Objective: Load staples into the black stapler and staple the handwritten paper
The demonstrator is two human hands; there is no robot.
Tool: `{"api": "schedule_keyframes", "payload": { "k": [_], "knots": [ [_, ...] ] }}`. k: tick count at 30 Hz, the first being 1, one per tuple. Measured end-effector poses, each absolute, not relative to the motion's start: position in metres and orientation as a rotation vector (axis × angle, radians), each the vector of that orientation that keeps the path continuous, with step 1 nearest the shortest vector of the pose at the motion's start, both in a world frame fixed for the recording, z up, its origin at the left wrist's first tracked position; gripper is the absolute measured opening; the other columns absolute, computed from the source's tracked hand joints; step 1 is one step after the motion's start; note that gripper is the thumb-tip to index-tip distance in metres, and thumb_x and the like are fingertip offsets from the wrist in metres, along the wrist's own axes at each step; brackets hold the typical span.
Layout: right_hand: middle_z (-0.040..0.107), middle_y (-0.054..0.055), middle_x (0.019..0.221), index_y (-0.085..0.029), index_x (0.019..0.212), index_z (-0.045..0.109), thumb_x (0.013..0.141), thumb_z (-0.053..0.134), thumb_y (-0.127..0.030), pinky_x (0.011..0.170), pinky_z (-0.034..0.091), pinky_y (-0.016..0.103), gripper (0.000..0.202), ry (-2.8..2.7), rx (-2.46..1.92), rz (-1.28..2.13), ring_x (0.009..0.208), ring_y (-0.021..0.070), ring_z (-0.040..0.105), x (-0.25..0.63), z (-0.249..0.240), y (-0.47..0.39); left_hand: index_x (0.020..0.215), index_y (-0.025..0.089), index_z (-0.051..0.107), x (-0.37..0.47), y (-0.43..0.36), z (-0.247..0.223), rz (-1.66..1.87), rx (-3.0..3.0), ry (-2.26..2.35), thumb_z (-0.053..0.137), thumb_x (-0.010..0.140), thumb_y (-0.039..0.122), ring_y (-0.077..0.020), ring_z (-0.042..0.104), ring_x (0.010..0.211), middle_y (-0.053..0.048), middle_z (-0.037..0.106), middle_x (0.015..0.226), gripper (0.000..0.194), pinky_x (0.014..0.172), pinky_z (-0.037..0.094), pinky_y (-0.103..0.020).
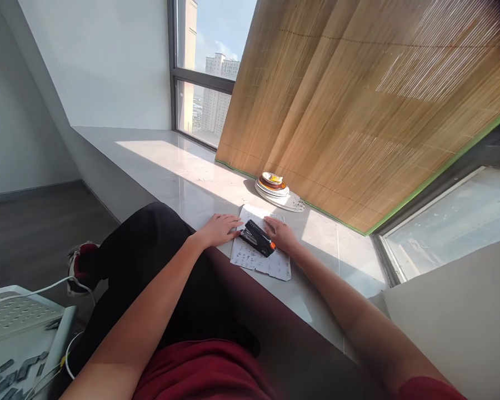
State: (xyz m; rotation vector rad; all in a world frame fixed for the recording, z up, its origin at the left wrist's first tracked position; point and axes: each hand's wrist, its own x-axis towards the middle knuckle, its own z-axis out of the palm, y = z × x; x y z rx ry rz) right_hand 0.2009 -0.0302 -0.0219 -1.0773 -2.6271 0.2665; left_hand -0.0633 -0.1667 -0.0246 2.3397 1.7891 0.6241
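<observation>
Creased red cloth [204, 366] lies nearest, 2 hands [220, 229] [282, 234] flanking a wedge-shaped black stapler [257, 239].

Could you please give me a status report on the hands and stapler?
Left hand and right hand flanking the black stapler, contact unclear. Stapler lying on the written sheet. Stacked plates beyond, not touching stapler.

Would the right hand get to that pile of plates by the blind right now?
Probably yes: the right hand is beside the black stapler, close to the pile of plates, and nothing seems to block the way.
</observation>
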Motion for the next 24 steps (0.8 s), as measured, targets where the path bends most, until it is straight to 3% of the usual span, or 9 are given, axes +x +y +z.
{"api": "schedule_keyframes", "payload": {
  "k": [4,7,10,13,15,17,21,24],
  "knots": [
    [0.055,0.01,0.159,-0.021,0.145,0.063,0.101,0.05,-0.031,0.124,0.039,0.046,0.047,-2.535,-1.24,0.338,0.148,0.0288,0.051,0.241,-0.012,-0.041,0.145,0.034,0.064,-0.063,-0.168,-0.022,0.637,2.321,1.772,0.047,0.106,0.049,-0.0315,0.045,0.15,-0.004,0.053,0.161,0.045,0.123,0.029,-0.05],
    [0.067,0.015,0.144,-0.019,0.136,0.068,0.101,0.051,-0.04,0.112,0.049,0.052,0.044,-2.256,-1.335,0.469,0.135,0.0335,0.061,0.256,0.004,-0.06,0.145,0.031,0.065,-0.064,-0.169,-0.021,0.654,2.32,1.771,0.048,0.106,0.048,-0.0316,0.045,0.15,-0.006,0.054,0.161,0.045,0.124,0.03,-0.049],
    [0.073,0.013,0.13,-0.021,0.126,0.071,0.102,0.048,-0.056,0.096,0.057,0.046,0.048,-2.174,-1.154,0.672,0.118,0.0307,0.068,0.251,0.019,-0.086,0.144,0.03,0.066,-0.065,-0.169,-0.022,0.648,2.336,1.776,0.049,0.106,0.047,-0.0307,0.046,0.149,-0.007,0.054,0.16,0.045,0.124,0.031,-0.047],
    [0.073,0.012,0.127,-0.023,0.135,0.065,0.093,0.065,-0.063,0.088,0.058,0.04,0.058,-2.33,-0.965,0.739,0.11,0.0282,0.069,0.231,0.02,-0.113,0.142,0.031,0.067,-0.067,-0.168,-0.024,0.663,2.356,1.773,0.049,0.105,0.048,-0.0304,0.049,0.147,-0.006,0.056,0.159,0.044,0.122,0.034,-0.047],
    [0.072,0.012,0.127,-0.023,0.14,0.061,0.086,0.076,-0.057,0.092,0.056,0.041,0.065,-2.418,-0.902,0.66,0.11,0.0288,0.068,0.216,0.012,-0.126,0.141,0.032,0.068,-0.069,-0.167,-0.026,0.661,2.372,1.774,0.048,0.106,0.049,-0.0305,0.048,0.147,-0.006,0.055,0.159,0.044,0.121,0.033,-0.047],
    [0.075,0.01,0.119,-0.024,0.139,0.061,0.086,0.077,-0.045,0.093,0.055,0.041,0.059,-2.435,-0.905,0.586,0.105,0.0286,0.069,0.207,0.005,-0.131,0.141,0.033,0.068,-0.071,-0.166,-0.028,0.649,2.383,1.781,0.046,0.106,0.049,-0.0305,0.048,0.147,-0.005,0.054,0.16,0.044,0.121,0.033,-0.047],
    [0.078,0.005,0.106,-0.026,0.12,0.073,0.083,0.072,-0.023,0.089,0.054,0.039,0.037,-2.321,-0.976,0.512,0.096,0.0267,0.07,0.219,0.009,-0.116,0.143,0.034,0.066,-0.074,-0.164,-0.029,0.68,2.372,1.769,0.052,0.103,0.051,-0.0305,0.051,0.145,-0.004,0.055,0.16,0.046,0.121,0.033,-0.045],
    [0.078,0.006,0.106,-0.025,0.114,0.075,0.079,0.068,-0.017,0.091,0.053,0.04,0.037,-2.192,-1.083,0.315,0.098,0.0278,0.07,0.253,0.025,-0.091,0.145,0.034,0.065,-0.074,-0.164,-0.028,0.663,2.364,1.773,0.053,0.102,0.049,-0.0311,0.051,0.145,-0.004,0.055,0.16,0.047,0.122,0.031,-0.045]
  ]
}}
